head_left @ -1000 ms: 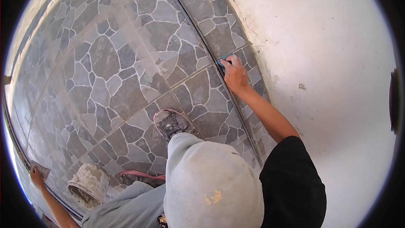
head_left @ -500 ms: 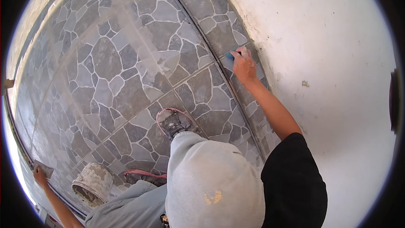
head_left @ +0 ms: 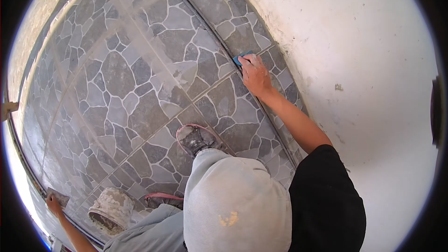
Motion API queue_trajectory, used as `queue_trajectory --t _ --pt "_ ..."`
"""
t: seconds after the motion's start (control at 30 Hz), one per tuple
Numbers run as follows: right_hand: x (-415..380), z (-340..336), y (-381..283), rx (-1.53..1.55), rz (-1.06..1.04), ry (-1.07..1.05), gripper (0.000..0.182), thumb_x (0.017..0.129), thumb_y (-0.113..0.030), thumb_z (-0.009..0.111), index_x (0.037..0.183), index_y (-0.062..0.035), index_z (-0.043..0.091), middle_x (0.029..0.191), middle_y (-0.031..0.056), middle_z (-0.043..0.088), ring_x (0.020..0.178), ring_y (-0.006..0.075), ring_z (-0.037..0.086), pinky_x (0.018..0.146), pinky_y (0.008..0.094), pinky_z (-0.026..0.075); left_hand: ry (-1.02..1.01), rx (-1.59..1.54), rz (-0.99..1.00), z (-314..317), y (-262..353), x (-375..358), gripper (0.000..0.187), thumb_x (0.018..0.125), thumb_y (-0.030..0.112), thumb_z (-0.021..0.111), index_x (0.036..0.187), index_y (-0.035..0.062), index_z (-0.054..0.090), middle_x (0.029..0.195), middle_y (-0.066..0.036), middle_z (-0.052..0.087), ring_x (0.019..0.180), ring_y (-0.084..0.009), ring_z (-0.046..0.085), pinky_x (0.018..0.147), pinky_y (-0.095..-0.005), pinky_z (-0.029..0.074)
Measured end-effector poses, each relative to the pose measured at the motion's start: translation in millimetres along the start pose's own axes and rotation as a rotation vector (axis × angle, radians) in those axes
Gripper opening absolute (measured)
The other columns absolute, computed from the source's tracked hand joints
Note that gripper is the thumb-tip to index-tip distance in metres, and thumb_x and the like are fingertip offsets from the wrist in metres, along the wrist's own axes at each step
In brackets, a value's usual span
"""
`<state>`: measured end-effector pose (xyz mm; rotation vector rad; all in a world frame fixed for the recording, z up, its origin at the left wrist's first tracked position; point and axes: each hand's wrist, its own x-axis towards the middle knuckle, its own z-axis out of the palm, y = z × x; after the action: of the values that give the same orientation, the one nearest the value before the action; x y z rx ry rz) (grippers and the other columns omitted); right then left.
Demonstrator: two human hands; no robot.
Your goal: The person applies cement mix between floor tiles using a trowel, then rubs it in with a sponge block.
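My right hand (head_left: 255, 75) grips a small blue pad (head_left: 239, 59) and presses it at the floor joint, its edge overlapping the long ribbed steel bar (head_left: 198, 16). White smears mark my fingers. Beneath lies grey stone-pattern tile (head_left: 116, 74) with pale joints. Out at the far left, my left hand (head_left: 53, 203) has its fingers closed on the edge of a flat grey plate (head_left: 61, 198). A mortar-crusted bucket (head_left: 112, 205) leans open-mouthed between that hand and my foot.
A white wall (head_left: 364, 88) rises along the right side of the floor. My dusty shoe (head_left: 193, 137) stands on the tiles, the other shoe (head_left: 163, 199) behind it. A light cap (head_left: 238, 200) fills the lower middle. A brown block (head_left: 9, 109) sits at the left edge.
My right hand has moved left with the blue pad, from beside the steel bar onto it. My left hand, still on the plate, appears slightly farther right and lower, as does the bucket.
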<state>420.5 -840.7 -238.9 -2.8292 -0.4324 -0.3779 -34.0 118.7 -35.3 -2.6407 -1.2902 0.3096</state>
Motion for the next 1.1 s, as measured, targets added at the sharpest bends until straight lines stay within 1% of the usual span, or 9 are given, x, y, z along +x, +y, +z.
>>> queue_trajectory --t 0.1,0.17,0.23,0.3,0.37,0.47,0.53,0.77,1.1 --pt "9 -11 31 0.079 -0.018 -0.081 0.030 0.090 -0.004 0.063 0.119 -0.0032 0.069 0.116 0.0136 0.064 0.108 0.0364 0.059 0.094 0.0477 0.051 0.041 0.045 -0.010 2 12 0 0.036 0.094 0.022 0.055 0.119 0.0047 0.074 0.123 -0.018 0.072 0.120 -0.0364 0.063 0.107 -0.0425 0.046" --pt "21 -3 43 -0.247 0.255 0.063 0.028 0.086 -0.002 0.064 0.114 -0.0040 0.071 0.111 0.0134 0.065 0.103 0.0371 0.061 0.090 0.0445 0.054 0.011 0.051 -0.019 -4 14 -6 0.035 0.094 0.022 0.055 0.118 0.0055 0.074 0.124 -0.019 0.071 0.122 -0.0380 0.061 0.110 -0.0436 0.044" --pt "11 -5 9 -0.207 0.266 0.046 0.028 0.088 -0.004 0.064 0.114 -0.0039 0.071 0.111 0.0138 0.065 0.104 0.0376 0.061 0.089 0.0453 0.053 0.009 0.044 -0.025 -2 6 -7 0.035 0.094 0.022 0.055 0.118 0.0058 0.075 0.124 -0.019 0.071 0.123 -0.0383 0.061 0.110 -0.0436 0.044" --pt "-5 -30 -27 0.162 0.173 -0.098 0.030 0.087 -0.003 0.065 0.117 -0.0038 0.069 0.114 0.0142 0.063 0.105 0.0371 0.060 0.088 0.0453 0.053 -0.005 0.042 -0.014 1 -4 -1 0.035 0.094 0.022 0.056 0.118 0.0061 0.075 0.124 -0.019 0.071 0.123 -0.0385 0.061 0.110 -0.0437 0.044" --pt "-29 -58 -76 0.270 0.092 -0.006 0.032 0.086 -0.003 0.067 0.118 -0.0048 0.069 0.115 0.0130 0.062 0.105 0.0364 0.060 0.088 0.0449 0.052 0.013 0.040 0.037 6 -18 1 0.034 0.094 0.022 0.056 0.118 0.0062 0.075 0.123 -0.020 0.071 0.121 -0.0383 0.062 0.108 -0.0433 0.045" --pt "-76 -51 -109 0.305 0.062 -0.072 0.036 0.084 -0.002 0.069 0.120 -0.0061 0.069 0.115 0.0120 0.061 0.103 0.0360 0.059 0.088 0.0443 0.052 0.009 0.012 -0.036 4 -5 0 0.035 0.094 0.021 0.056 0.119 0.0048 0.074 0.122 -0.020 0.071 0.118 -0.0377 0.064 0.105 -0.0427 0.047" --pt "-96 -32 -99 0.197 0.058 -0.119 0.045 0.083 -0.001 0.069 0.127 -0.0064 0.067 0.118 0.0130 0.061 0.103 0.0373 0.060 0.089 0.0449 0.052 -0.011 -0.014 0.012 5 13 4 0.035 0.095 0.021 0.055 0.119 0.0040 0.074 0.121 -0.019 0.071 0.117 -0.0374 0.064 0.104 -0.0425 0.048" --pt "-60 -18 -17 0.051 0.005 -0.068 0.043 0.081 -0.002 0.069 0.124 -0.0049 0.069 0.115 0.0138 0.060 0.103 0.0358 0.060 0.086 0.0429 0.054 0.029 0.010 0.045 -1 19 6 0.036 0.095 0.022 0.055 0.120 0.0027 0.074 0.121 -0.018 0.072 0.114 -0.0362 0.066 0.100 -0.0425 0.049" --pt "-27 16 -16 -0.073 0.319 0.182 0.033 0.084 0.000 0.065 0.117 -0.0015 0.070 0.110 0.0153 0.062 0.108 0.0375 0.058 0.093 0.0459 0.051 0.037 0.017 -0.087 23 -41 -16 0.034 0.097 0.025 0.056 0.120 0.0067 0.075 0.125 -0.017 0.071 0.123 -0.0363 0.062 0.106 -0.0427 0.046"
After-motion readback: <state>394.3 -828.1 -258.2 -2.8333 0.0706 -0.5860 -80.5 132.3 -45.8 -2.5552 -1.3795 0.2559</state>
